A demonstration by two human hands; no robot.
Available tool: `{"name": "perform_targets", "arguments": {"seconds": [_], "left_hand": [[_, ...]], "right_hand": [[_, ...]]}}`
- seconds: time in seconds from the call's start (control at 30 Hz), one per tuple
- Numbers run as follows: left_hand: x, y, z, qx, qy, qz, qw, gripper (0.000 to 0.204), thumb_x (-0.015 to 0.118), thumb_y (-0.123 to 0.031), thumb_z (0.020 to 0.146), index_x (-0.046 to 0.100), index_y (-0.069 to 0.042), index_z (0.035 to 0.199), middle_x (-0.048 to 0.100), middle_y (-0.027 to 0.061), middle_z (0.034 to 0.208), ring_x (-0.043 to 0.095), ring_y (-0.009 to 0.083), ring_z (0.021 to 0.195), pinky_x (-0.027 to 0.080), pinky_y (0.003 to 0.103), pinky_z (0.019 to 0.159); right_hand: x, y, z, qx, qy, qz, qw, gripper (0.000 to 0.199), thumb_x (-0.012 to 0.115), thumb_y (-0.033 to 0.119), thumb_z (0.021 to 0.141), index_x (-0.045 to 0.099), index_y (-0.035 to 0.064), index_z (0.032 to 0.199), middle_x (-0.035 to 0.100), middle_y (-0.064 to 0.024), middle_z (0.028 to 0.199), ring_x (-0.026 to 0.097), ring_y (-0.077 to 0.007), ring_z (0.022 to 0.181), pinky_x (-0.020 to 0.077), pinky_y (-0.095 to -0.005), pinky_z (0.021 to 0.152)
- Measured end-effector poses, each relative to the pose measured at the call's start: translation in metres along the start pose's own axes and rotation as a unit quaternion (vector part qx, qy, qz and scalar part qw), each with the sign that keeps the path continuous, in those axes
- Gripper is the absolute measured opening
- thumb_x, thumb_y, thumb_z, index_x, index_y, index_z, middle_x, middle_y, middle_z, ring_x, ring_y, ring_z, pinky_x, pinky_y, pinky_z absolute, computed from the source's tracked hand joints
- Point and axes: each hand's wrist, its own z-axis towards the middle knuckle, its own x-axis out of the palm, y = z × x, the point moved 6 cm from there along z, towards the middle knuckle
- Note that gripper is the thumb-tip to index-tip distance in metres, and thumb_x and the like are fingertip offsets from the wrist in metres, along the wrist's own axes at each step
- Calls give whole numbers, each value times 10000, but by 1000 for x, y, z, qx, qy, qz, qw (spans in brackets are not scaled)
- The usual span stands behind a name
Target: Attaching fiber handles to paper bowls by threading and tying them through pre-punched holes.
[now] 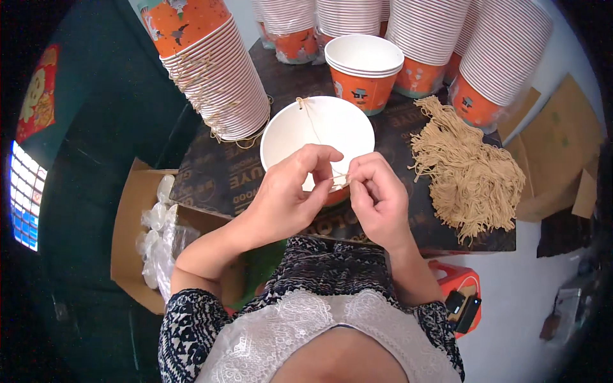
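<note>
A white-lined paper bucket [284, 137] with an orange outside stands on the table in front of me. One end of a thin tan string [308, 115] is fastened at a hole in its far rim, and the string runs down across the opening. At the near rim my left hand [290, 188] pinches the string between thumb and fingers. Close beside it, my right hand [381, 199] is closed on the same string, fingertips together. The fingers partly hide the near rim and the string there. To the right lies a loose heap of cut tan strings [472, 175].
A tall leaning stack of paper buckets [220, 83] with strings hanging from it is at the left. A few nested buckets [363, 80] and several plastic-wrapped stacks [429, 38] line the back. A cardboard box [128, 249] of clear plastic sits lower left, a red stool [471, 281] lower right.
</note>
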Motion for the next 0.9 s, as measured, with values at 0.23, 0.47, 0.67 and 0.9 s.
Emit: {"name": "perform_targets", "arguments": {"seconds": [0.23,0.47,0.67,0.9], "left_hand": [[3,2,-3,-7,-5,28,1000,119,617,67,831,605,16,938,598,140,869,644,267,770,528,348,644],[4,-2,-2,39,10,40,998,100,636,51,792,579,11,863,577,140,781,605,311,683,480,381,601],[5,-3,-3,48,25,36,998,107,643,36,794,571,8,868,573,134,766,604,295,675,477,377,592],[6,-1,-2,54,26,34,998,124,648,44,795,563,2,875,568,125,759,594,257,628,468,360,555]], "right_hand": [[2,12,0,-78,-32,-123,989,168,596,-88,835,548,23,951,544,-118,889,568,-190,681,466,-313,577],[1,12,-5,-84,-64,-187,977,185,640,-64,835,573,35,977,549,-116,849,583,-220,624,462,-327,535],[2,12,-8,-65,-74,-207,973,205,678,-52,828,573,37,981,548,-90,775,573,-198,562,463,-307,515],[0,17,-5,-55,-50,-210,975,191,690,-49,821,579,41,948,567,-94,792,606,-200,589,471,-312,511]]}}
